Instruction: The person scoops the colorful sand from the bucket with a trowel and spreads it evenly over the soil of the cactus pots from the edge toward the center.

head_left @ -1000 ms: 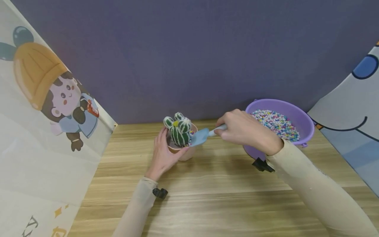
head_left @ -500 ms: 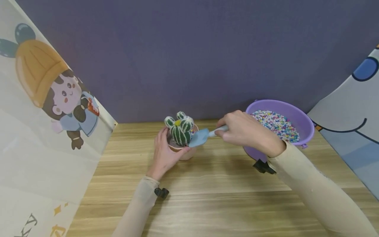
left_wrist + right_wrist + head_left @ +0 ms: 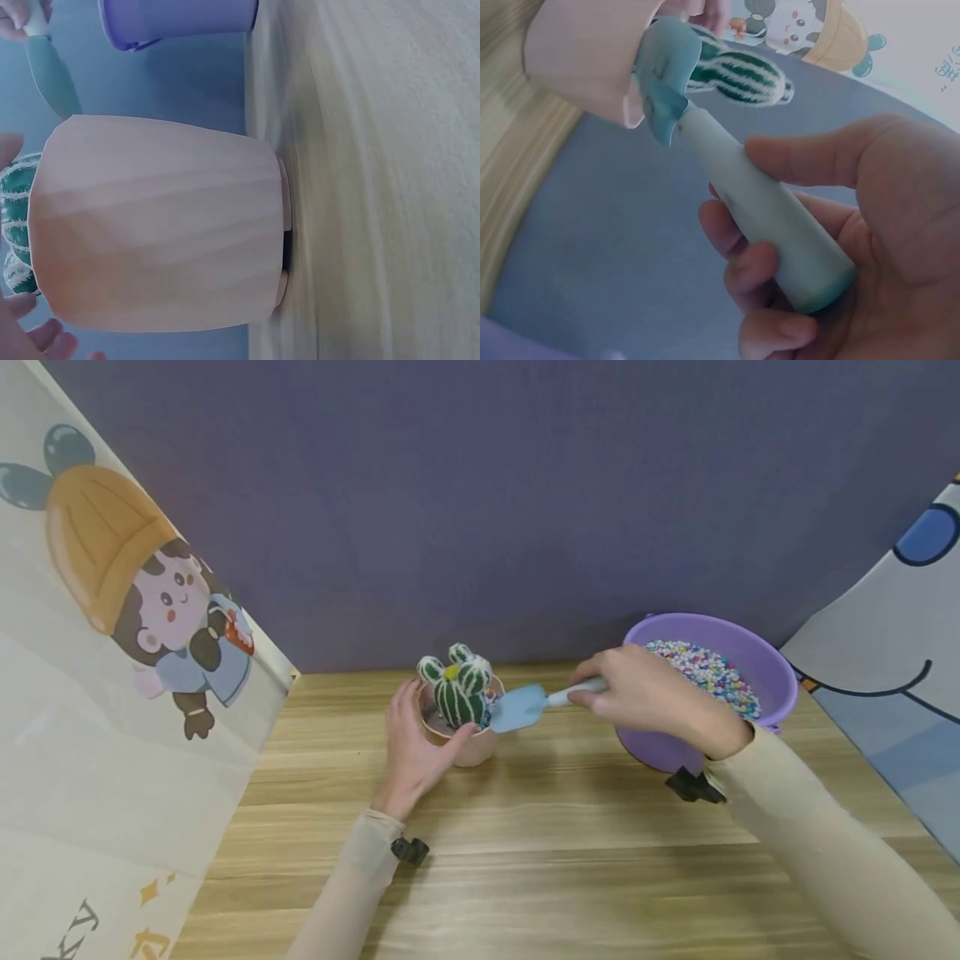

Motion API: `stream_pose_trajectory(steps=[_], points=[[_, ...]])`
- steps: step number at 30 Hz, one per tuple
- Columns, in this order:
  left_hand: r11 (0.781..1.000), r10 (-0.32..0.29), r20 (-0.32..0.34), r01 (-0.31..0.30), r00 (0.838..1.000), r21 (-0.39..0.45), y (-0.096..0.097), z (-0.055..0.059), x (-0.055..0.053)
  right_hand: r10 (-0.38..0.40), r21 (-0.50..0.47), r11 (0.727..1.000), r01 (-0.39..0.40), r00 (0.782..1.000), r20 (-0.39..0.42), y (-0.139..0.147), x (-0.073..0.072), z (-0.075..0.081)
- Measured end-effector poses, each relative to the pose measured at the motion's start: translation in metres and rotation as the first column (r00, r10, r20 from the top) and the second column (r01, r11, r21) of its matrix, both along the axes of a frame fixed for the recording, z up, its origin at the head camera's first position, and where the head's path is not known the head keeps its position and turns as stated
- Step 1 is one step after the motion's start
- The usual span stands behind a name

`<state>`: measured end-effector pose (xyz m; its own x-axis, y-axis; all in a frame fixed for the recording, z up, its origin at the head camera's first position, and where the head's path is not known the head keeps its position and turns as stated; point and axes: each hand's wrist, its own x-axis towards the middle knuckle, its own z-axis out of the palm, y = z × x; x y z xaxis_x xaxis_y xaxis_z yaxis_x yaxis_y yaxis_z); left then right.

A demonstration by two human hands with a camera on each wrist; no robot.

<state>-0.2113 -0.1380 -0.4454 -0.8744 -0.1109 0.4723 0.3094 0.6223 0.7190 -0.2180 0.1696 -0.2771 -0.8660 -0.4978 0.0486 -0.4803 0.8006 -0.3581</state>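
A pale pink flower pot (image 3: 474,750) stands upright on the wooden table, with a green and white knitted cactus (image 3: 457,703) in it. Colourful beads (image 3: 490,697) lie at the cactus's right side. My left hand (image 3: 411,747) holds the pot by its rim, fingers at the left and thumb at the front. My right hand (image 3: 648,695) grips a light blue toy trowel (image 3: 520,708) by its handle (image 3: 769,210). The trowel's blade overlaps the pot's right rim in the head view, with no beads showing on it.
Right of the pot stands a purple bucket (image 3: 768,681) holding many small multicoloured beads (image 3: 705,670), partly behind my right hand. A dark wall (image 3: 480,510) rises behind the table. Cartoon-printed panels (image 3: 187,635) flank both sides.
My right hand has moved right with the trowel, drawing its blade from among the beads beside the cactus back to the pot's rim. The left hand stays on the pot.
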Motion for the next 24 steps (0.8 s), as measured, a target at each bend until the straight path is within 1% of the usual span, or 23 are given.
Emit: stream_pose_trajectory(steps=[3,5,8,10,13,16,19,21,23,24], points=[[0.998,0.027,-0.091,-0.021,0.996,0.067,0.0,0.002,0.001,-0.003,0.0,1.0,0.003,0.999,0.037,0.007,-0.001,-0.004],[0.994,0.042,-0.162,-0.025,0.986,0.105,0.0,0.003,0.001,-0.007,0.004,1.0,0.006,0.998,0.063,0.011,-0.002,-0.007],[0.989,0.057,-0.267,-0.017,0.962,0.149,0.001,0.005,0.002,-0.004,0.018,1.0,0.003,0.998,0.062,0.017,-0.003,-0.011],[0.987,0.063,-0.327,-0.01,0.943,0.162,0.002,0.005,0.002,0.006,0.02,1.0,-0.007,0.999,0.037,0.021,-0.004,-0.015],[0.984,0.057,-0.396,0.015,0.916,0.175,0.004,0.006,0.003,0.014,0.006,1.0,-0.014,1.0,0.007,0.028,-0.004,-0.02],[0.982,0.031,-0.445,0.056,0.895,0.181,0.007,0.008,0.004,0.019,-0.001,1.0,-0.019,0.999,-0.028,0.038,-0.004,-0.024],[0.979,-0.013,-0.469,0.106,0.883,0.172,0.01,0.009,0.005,0.024,-0.01,1.0,-0.025,0.998,-0.066,0.05,-0.002,-0.027],[0.979,-0.057,-0.487,0.145,0.872,0.145,0.013,0.009,0.007,0.027,-0.02,0.999,-0.029,0.995,-0.092,0.059,-0.002,-0.029],[0.976,-0.114,-0.503,0.192,0.857,0.105,0.017,0.008,0.008,0.021,-0.036,0.999,-0.025,0.993,-0.115,0.067,0.0,-0.031],[0.973,-0.144,-0.512,0.217,0.846,0.084,0.019,0.007,0.009,0.015,-0.045,0.999,-0.021,0.992,-0.122,0.071,0.001,-0.032]])
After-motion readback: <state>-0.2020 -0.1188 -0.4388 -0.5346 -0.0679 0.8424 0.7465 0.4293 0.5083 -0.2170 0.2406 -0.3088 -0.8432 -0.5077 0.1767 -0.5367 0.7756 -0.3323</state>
